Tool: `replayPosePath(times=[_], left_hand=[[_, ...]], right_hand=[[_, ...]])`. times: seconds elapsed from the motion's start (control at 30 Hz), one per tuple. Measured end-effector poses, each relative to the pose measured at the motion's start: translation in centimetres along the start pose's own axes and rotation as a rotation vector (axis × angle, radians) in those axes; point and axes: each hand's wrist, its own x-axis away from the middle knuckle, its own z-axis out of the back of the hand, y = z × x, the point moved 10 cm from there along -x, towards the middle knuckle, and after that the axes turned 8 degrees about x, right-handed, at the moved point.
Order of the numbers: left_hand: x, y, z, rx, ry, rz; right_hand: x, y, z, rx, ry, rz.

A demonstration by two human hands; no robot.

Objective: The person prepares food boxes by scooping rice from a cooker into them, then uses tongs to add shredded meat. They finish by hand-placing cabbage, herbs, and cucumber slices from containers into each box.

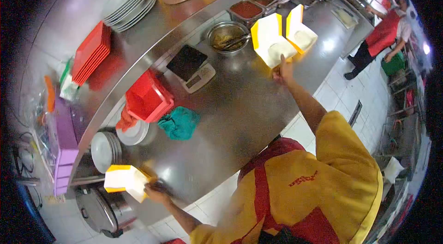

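Observation:
My left hand (157, 191), at the lower left, is closed on the edge of an open takeaway box (121, 178), white inside and yellow outside. This box is at the near end of the steel counter (217, 119); its inside looks bare and bright. At the upper right, my right hand (283, 73) grips the front edge of another open takeaway box (263, 36), thumb over the rim. A pale rounded mound, perhaps rice, lies in it. A third open box (302, 36) with a similar mound stands right beside it.
A steel bowl (227, 36) with tongs, a kitchen scale (198, 78), a red basket (146, 96), a teal cloth (180, 123) and plates (105, 151) line the counter. Sauce trays (247, 9) are beyond. A raised shelf holds red trays (92, 52). Another person (385, 34) stands at the right.

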Motion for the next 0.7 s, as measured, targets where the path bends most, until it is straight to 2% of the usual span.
replayPosePath(times=[0.03,0.1,0.13,0.2,0.23,0.27,0.3,0.33,0.37,0.43,0.5,0.53,0.57,0.63,0.67,0.7], left_hand=[[1.5,1.9,-0.9,-0.124,-0.026,-0.071],[4.4,4.1,-2.4,0.027,-0.043,0.278],[6.1,5.0,-3.6,0.027,-0.039,0.279],[9.7,7.3,-7.4,0.180,-0.071,0.142],[11.6,9.8,-8.5,0.251,-0.077,0.080],[13.7,11.7,-10.6,0.157,-0.152,0.102],[14.9,15.2,-12.9,0.061,-0.226,0.133],[15.7,21.4,-13.6,0.018,-0.098,-0.156],[17.5,27.2,-14.5,-0.041,0.027,-0.440],[19.2,29.0,-21.9,0.184,-0.140,-0.174],[20.7,33.4,-29.5,-0.354,-0.664,0.195],[21.2,36.8,-31.3,-0.213,-0.630,0.077],[21.6,39.8,-33.4,-0.074,-0.588,-0.053],[22.4,46.2,-35.5,0.089,-0.324,-0.496],[22.6,48.6,-37.3,0.143,-0.338,-0.496],[22.6,50.9,-38.9,0.203,-0.352,-0.500]], right_hand=[[-1.0,-0.6,0.2,-0.007,0.012,0.002],[-2.8,-1.5,-1.2,-0.085,-0.056,-0.062],[-7.1,0.2,-1.2,0.050,-0.055,0.120],[-14.6,3.6,-1.2,0.322,0.025,0.484],[-12.7,2.4,-1.1,0.109,-0.071,0.257],[-9.2,1.0,-0.4,-0.094,-0.174,0.022],[-6.5,-2.2,0.1,-0.127,-0.216,0.029],[-5.3,-3.6,-0.4,-0.156,-0.271,0.031],[-6.9,-2.2,-0.4,-0.183,-0.309,0.029],[-13.1,1.7,1.3,-0.168,-0.357,0.072],[-22.1,8.1,3.3,0.094,-0.350,0.350],[-25.4,10.3,4.0,0.250,-0.325,0.520],[-25.4,10.7,3.3,0.244,-0.364,0.515],[-24.7,7.1,6.8,0.336,-0.072,0.636],[-24.3,5.9,8.2,0.332,-0.084,0.638],[-24.9,6.5,9.6,0.150,-0.207,0.379]])
